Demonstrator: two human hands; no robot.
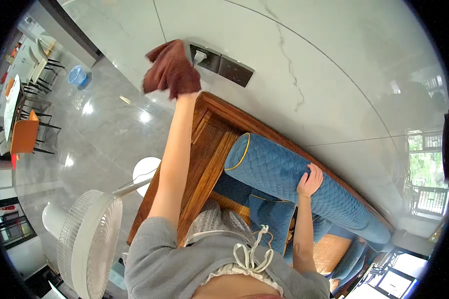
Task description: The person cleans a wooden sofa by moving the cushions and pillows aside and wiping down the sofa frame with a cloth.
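Observation:
My left hand, hidden in the folds of a brown cloth (172,70), reaches up to the marble-look wall. Cloth and hand are just left of a black wall socket (212,60) with a white plug (199,57) in it. Whether the cloth touches the wall I cannot tell. On a quilted blue sofa cushion (269,159), its end edged in yellow, rests my right hand (310,182), fingers apart and holding nothing. The cushion lies along the back of a wooden sofa (204,164).
Close by on my left stands a white fan (92,244) with a round base (145,172). Blue square cushions (269,217) lie on the sofa seat. Farther off are a blue basket (78,75) on the grey floor, an orange chair (25,135) and a table (12,107).

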